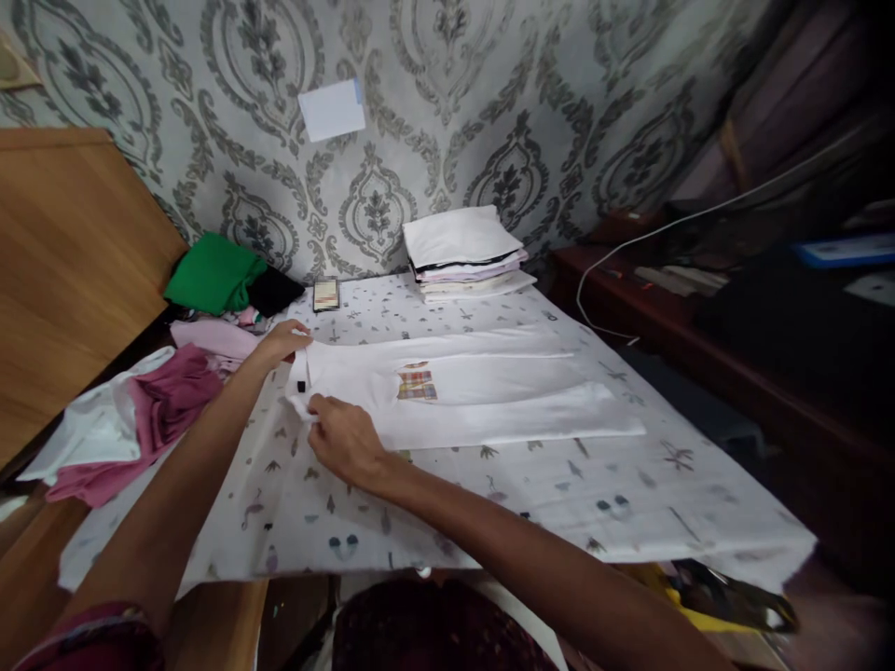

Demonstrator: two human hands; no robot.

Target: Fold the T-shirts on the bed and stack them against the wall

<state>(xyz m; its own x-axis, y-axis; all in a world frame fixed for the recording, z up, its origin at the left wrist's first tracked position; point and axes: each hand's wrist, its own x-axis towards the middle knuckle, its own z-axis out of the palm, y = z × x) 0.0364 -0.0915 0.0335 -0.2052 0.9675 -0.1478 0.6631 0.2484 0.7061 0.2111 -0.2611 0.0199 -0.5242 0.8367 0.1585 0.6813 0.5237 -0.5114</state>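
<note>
A white T-shirt [482,373] with a plaid patch print lies lengthwise on the table, its sides folded inward and its neck end toward the left. At the far corner of that end, my left hand [285,341] pinches the fabric. My right hand [346,438] is closed on the near corner of the same end, where the cloth is bunched a little under the fingers. A small black label shows at the neckline between both hands.
A patterned white cloth covers the table [461,508]. A stack of folded clothes [465,252] stands at the back, near a small framed card [325,295]. Green fabric [216,273] and a pink garment [168,396] lie left. A white cable [671,224] hangs at right.
</note>
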